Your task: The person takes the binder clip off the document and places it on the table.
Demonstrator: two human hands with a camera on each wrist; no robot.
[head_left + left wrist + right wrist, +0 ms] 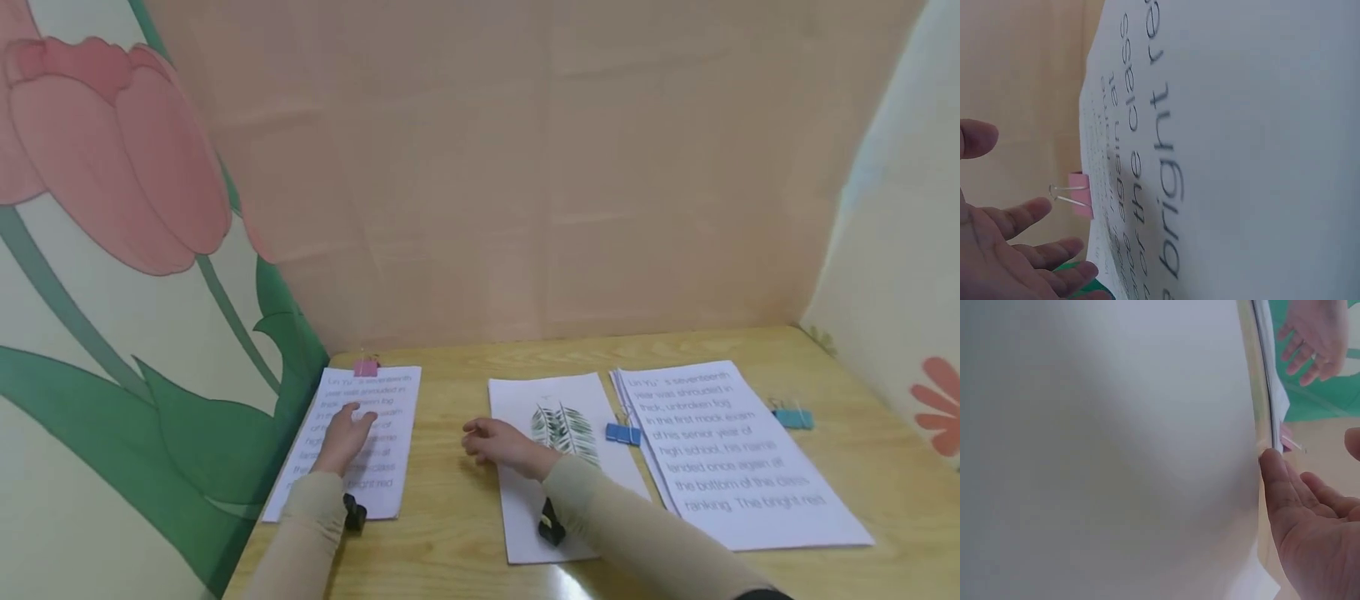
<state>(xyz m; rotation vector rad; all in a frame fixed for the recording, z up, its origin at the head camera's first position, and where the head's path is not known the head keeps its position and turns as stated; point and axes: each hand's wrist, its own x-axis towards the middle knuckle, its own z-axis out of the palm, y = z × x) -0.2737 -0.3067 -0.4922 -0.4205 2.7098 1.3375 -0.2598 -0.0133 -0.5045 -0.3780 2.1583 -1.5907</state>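
My left hand (347, 439) is over the left stack of printed paper (386, 492), its fingers loosely spread and holding nothing. A pink binder clip (366, 368) grips the top edge of that stack, beyond the fingertips. In the left wrist view, the pink clip (1080, 195) shows its wire handles. My right hand (504, 447) reaches across the middle sheet with a leaf picture (525, 525); its fingers extend past the sheet's left edge, slightly bent and holding nothing. Part of the leaf drawing is hidden by the right forearm.
On the right lies another printed stack (742, 467). A blue binder clip (623, 434) sits between it and the leaf sheet; a teal binder clip (793, 418) is to its right. Walls enclose the wooden table (450, 533) at the back and both sides.
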